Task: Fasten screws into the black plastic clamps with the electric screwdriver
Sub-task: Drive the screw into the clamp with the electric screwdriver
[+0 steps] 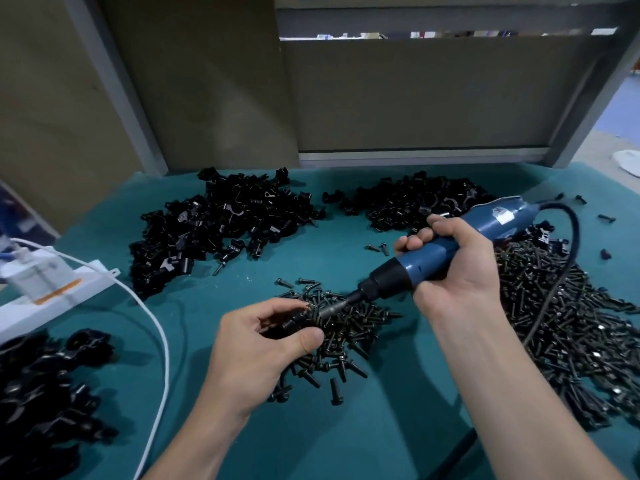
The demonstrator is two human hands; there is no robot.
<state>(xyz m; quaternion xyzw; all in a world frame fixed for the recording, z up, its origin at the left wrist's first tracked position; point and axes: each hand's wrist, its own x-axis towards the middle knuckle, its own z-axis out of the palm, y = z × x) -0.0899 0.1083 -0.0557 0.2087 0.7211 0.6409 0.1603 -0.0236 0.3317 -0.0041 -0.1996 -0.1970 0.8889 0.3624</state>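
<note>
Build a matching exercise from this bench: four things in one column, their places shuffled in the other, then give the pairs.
Column A
1. electric screwdriver
2. black clamp
3. white cable
4. screw heap

Column B
a. pinched in the left hand
b. trailing over the green mat at the left
c. gripped in the right hand
d. piled on the mat beneath both hands

Pairs: 1-c, 2-a, 3-b, 4-d

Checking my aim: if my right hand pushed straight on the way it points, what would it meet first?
Most likely the black clamp pinched in your left hand; the screwdriver in your right hand aims its bit there, though depth is unclear.
</note>
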